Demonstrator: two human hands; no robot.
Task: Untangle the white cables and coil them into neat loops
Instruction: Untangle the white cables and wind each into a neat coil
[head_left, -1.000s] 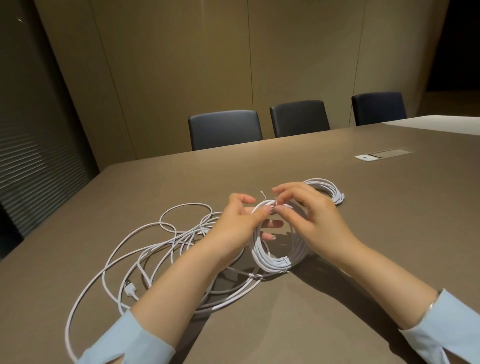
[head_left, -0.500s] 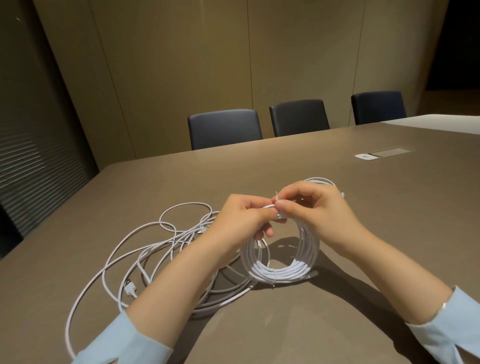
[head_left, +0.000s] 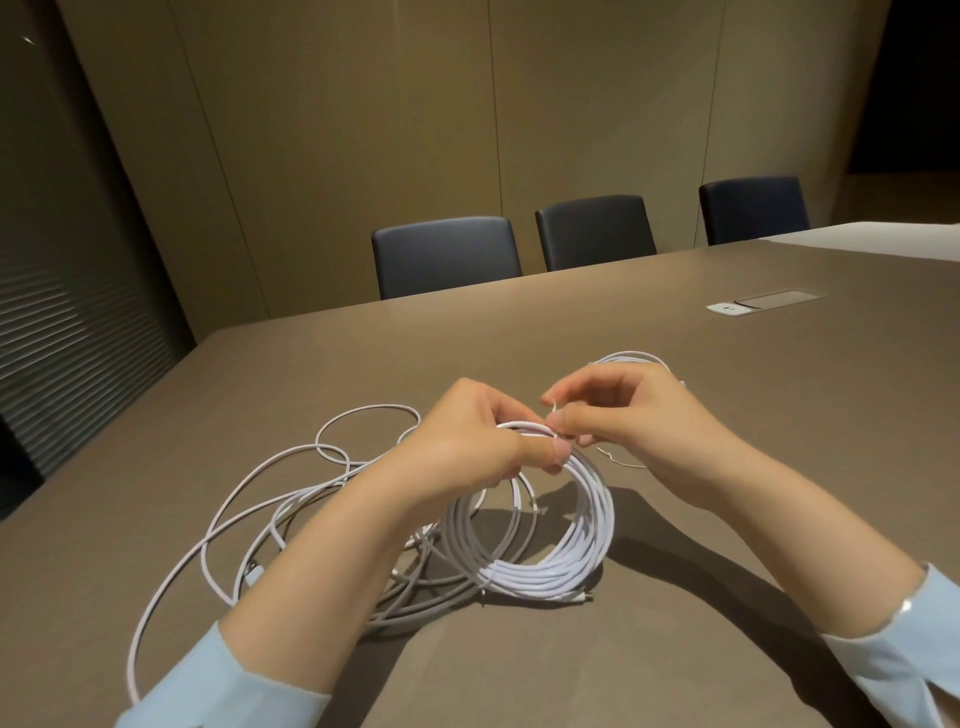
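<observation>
Behind the hands, coiled cable (head_left: 631, 357), chairs (head_left: 445, 255), socket plate (head_left: 730, 309)

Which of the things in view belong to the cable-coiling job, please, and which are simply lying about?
Job: coiled cable gripped by left hand; thin tie pinched by right hand; loose tangle; finished coil.

Lying about: table; three chairs; socket panel.

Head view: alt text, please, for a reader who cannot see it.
Two hands hold a coiled white cable upright on a brown table: the left hand grips its top, the right hand pinches a thin tie there. Tangled cable lies left.
</observation>
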